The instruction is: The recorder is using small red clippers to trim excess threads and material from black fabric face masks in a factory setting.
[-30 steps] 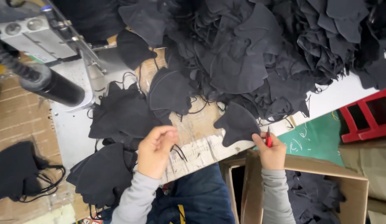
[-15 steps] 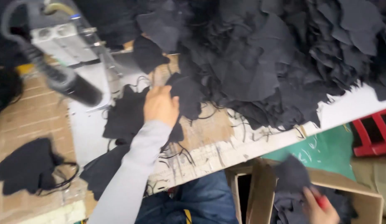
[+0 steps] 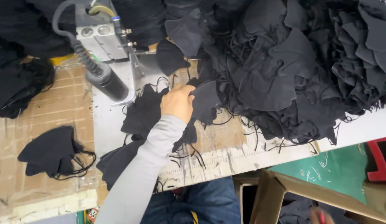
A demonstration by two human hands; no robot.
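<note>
Since before, left hand (image 3: 177, 103) fingers have closed on a black mask (image 3: 204, 101); right hand (image 3: 319, 215) fingers' spread unclear

The left hand (image 3: 177, 103), which a second ago lay near the table's front edge, has reached forward and now grips a black mask (image 3: 205, 99) at the pile's edge. The right hand (image 3: 319, 215) has left the table edge, dropped its mask piece and sunk beside the cardboard box (image 3: 267, 199), only fingertips showing.
</note>
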